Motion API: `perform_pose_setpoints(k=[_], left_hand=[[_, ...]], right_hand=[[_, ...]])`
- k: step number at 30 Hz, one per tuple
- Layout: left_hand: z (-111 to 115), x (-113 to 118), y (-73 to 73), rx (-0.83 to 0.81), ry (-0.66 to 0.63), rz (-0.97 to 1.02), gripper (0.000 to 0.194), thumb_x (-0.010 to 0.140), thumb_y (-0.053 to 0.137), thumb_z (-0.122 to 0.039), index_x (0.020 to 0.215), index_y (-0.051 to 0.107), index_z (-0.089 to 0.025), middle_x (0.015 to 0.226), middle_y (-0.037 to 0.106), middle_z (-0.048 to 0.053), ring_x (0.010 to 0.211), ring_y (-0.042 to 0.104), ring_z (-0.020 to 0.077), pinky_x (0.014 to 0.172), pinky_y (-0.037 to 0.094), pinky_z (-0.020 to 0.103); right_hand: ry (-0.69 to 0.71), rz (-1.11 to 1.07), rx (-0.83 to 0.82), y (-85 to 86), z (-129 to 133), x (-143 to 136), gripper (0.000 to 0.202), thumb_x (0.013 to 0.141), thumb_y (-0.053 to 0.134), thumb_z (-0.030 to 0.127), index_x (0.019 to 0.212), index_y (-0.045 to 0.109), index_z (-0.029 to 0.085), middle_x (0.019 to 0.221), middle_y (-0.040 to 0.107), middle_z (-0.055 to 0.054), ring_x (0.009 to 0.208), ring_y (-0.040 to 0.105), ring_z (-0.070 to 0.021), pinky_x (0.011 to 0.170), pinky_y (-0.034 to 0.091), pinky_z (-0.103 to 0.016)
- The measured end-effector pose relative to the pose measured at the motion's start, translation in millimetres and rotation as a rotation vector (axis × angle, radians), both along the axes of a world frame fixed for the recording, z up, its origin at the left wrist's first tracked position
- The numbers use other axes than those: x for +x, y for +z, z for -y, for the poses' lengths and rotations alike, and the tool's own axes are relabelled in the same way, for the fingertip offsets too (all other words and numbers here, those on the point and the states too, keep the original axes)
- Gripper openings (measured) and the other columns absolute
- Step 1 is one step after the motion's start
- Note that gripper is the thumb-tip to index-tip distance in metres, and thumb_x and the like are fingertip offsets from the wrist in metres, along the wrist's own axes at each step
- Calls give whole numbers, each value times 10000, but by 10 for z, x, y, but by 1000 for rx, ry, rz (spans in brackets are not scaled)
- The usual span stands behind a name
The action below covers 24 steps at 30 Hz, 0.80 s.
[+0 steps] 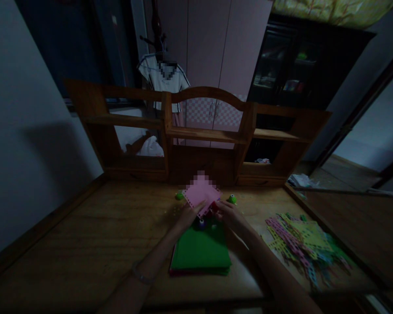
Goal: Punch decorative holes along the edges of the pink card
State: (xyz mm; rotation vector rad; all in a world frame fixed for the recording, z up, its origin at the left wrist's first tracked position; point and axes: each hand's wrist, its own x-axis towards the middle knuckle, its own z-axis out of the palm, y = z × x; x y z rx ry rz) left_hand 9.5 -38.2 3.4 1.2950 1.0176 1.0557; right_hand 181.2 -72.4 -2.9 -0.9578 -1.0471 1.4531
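My left hand (190, 213) pinches the lower left edge of a pink sheet (201, 196), whose borders are lined with cut-out holes. A small red craft punch (214, 206) sits in the fingers of my right hand (225, 211), against the sheet's lower right edge. It is dim, and the fingers hide part of the punch. Just below the pink sheet is a small purple thing with an eye (201, 224). Under my hands lies a stack of green sheets (201, 248), with a dark red layer at its bottom left.
Small green things lie left (179, 196) and right (232, 199) of the pink sheet. Tiny scraps dot the wooden table (118, 235). A pile of perforated pink, yellow and blue strips (298, 244) covers the right side. A wooden shelf unit (203, 135) closes the back.
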Motion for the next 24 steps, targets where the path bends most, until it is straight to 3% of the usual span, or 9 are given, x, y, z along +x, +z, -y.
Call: perform_pose_setpoints(k=[9, 19, 24], left_hand=[[38, 33, 0, 325, -11, -154, 345, 816, 540, -427, 1022, 675, -186, 1130, 663, 80, 1091, 584, 218, 997, 411, 328], [78, 44, 40, 264, -97, -130, 361, 804, 530, -456, 916, 700, -158, 995, 705, 83, 943, 639, 230, 891, 474, 322], [85, 38, 65, 293, -132, -118, 359, 811, 506, -461, 881, 699, -167, 981, 704, 74, 975, 631, 225, 909, 463, 315]], right_hand=[[-6, 68, 60, 63, 64, -43, 289, 783, 650, 466, 811, 643, 179, 663, 554, 0, 534, 424, -119, 543, 336, -258], [3, 84, 62, 62, 59, -71, 269, 754, 663, 469, 759, 650, 201, 657, 575, 2, 523, 443, -123, 547, 343, -272], [-5, 56, 43, 66, 67, -86, 270, 749, 671, 459, 794, 649, 194, 690, 586, -3, 524, 448, -113, 541, 357, -261]])
